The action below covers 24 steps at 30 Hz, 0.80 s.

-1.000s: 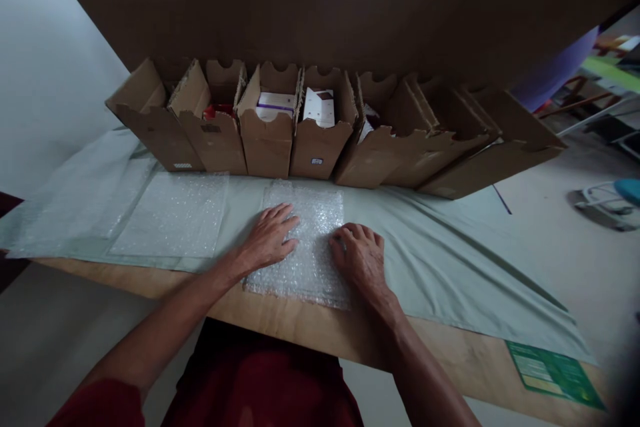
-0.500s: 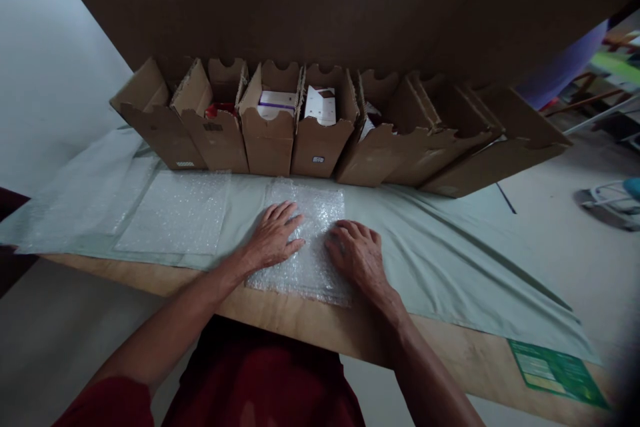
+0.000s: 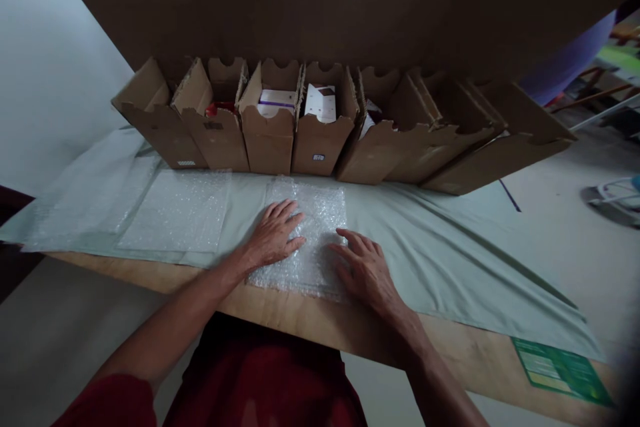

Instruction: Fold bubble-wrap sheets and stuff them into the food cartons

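A sheet of clear bubble wrap (image 3: 316, 213) lies in front of me on the pale green cloth (image 3: 415, 247), its near edge reaching the bare wood of the table. My left hand (image 3: 274, 233) rests flat on its left part, fingers spread and pointing away from me. Over the right edge of the sheet is my right hand (image 3: 364, 267), open with its fingers apart and slightly curved. Whether its fingertips touch the wrap I cannot tell. To the left lie another bubble wrap piece (image 3: 175, 213) and a larger stack of bubble wrap (image 3: 85, 193).
A row of open cardboard bins (image 3: 270, 147) stands along the back; some hold small boxes, such as a white box (image 3: 320, 103). Behind them rises a large cardboard panel (image 3: 310, 7). A green printed sheet (image 3: 560, 370) lies at the table's right front edge (image 3: 480, 347).
My right hand has shifted slightly right and toward me, and its fingers have loosened and spread. The left hand stays in place on the bubble wrap.
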Each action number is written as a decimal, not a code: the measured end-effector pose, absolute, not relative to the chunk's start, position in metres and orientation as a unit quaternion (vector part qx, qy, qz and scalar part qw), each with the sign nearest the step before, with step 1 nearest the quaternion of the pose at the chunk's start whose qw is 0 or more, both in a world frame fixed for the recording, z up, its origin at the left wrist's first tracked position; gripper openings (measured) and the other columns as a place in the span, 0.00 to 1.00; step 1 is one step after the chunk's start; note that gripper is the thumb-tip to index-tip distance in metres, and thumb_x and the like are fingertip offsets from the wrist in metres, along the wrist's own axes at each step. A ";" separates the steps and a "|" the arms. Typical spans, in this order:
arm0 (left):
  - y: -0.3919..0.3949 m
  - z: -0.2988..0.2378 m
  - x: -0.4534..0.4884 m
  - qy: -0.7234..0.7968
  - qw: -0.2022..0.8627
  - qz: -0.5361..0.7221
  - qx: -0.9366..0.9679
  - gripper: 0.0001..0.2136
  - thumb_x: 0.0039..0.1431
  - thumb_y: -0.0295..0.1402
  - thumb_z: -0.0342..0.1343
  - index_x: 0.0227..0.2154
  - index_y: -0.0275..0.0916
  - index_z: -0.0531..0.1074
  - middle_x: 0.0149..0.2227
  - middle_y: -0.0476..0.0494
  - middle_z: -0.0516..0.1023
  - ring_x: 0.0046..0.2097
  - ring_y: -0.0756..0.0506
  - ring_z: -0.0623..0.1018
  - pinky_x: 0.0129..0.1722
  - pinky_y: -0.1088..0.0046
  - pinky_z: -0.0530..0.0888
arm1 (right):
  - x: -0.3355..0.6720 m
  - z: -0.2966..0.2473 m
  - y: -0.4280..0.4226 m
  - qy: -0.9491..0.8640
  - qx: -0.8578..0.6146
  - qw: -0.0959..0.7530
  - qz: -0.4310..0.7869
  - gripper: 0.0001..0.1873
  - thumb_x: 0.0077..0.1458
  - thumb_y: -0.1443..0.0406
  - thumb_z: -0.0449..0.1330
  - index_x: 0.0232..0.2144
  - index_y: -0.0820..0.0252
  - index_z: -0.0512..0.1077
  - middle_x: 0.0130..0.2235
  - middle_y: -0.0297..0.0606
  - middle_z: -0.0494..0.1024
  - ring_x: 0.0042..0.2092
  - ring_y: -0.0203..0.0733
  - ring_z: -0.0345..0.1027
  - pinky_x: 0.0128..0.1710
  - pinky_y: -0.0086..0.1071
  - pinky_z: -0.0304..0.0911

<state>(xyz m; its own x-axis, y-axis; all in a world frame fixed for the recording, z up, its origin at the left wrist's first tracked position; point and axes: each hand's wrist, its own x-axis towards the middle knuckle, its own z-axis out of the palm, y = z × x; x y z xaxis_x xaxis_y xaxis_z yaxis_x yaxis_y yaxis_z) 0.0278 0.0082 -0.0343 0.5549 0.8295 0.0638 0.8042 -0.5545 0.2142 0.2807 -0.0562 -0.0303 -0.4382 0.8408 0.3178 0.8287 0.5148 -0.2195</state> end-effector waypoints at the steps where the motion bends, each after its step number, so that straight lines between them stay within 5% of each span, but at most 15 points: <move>1: 0.008 -0.034 0.028 0.465 0.080 0.080 0.878 0.25 0.69 0.44 0.52 0.64 0.38 0.66 0.72 0.33 0.60 0.73 0.36 0.57 0.71 0.50 0.55 | 0.278 -0.029 -0.057 -0.851 -0.486 0.195 0.022 0.15 0.60 0.69 0.60 0.48 0.55 0.78 0.59 0.47 0.76 0.59 0.55 0.68 0.53 0.46 0.63; 24: 0.012 -0.031 0.025 0.465 0.107 0.093 0.874 0.24 0.66 0.43 0.56 0.62 0.40 0.68 0.71 0.34 0.62 0.73 0.36 0.59 0.70 0.51 0.56 | 0.251 -0.019 -0.074 -0.861 -0.477 0.172 0.032 0.11 0.63 0.68 0.61 0.47 0.60 0.77 0.51 0.45 0.80 0.49 0.52 0.73 0.47 0.43 0.67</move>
<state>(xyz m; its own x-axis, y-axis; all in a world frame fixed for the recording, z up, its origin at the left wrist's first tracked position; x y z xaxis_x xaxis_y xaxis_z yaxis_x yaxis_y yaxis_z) 0.0251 0.0116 -0.0308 0.5501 0.8328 0.0628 0.7930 -0.5444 0.2735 0.2508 -0.0744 -0.0193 -0.4861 0.8326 0.2655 0.8108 0.5431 -0.2185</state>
